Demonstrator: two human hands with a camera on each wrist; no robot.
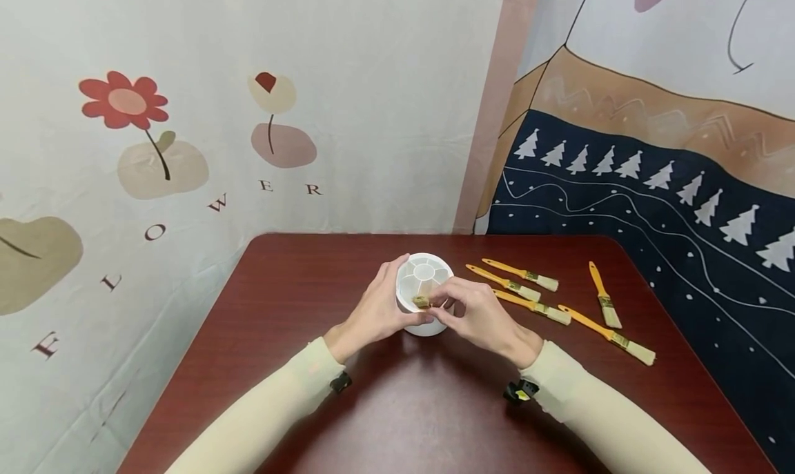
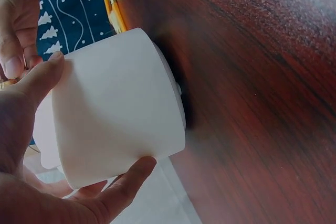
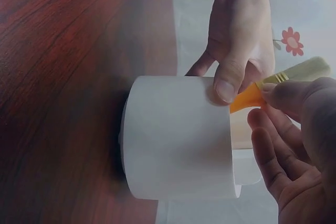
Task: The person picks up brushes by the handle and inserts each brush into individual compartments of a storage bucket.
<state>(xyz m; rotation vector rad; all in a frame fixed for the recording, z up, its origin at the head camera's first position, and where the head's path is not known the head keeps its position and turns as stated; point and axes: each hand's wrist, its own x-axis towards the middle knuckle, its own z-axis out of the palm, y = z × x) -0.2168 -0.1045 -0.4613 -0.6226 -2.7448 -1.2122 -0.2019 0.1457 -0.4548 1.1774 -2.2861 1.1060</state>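
As fingers (image 1: 456, 289) pinch brush (image 3: 281, 77), FLOWER backdrop (image 1: 230, 115)

"How is the light falling in the head view?"

"Softly and fairly evenly. A pale sheen is spreading over the near part of the tabletop (image 1: 404, 419), and dim shadows are lying below the sleeves (image 1: 279, 398)."

"And the wrist views?"

"Both are looking dimmer. In the left, glare is whitening the upper right corner; in the right, a dark shadow is hugging the white container's (image 3: 178, 140) base, and the flowered backdrop (image 3: 194, 14) is looking hazy."
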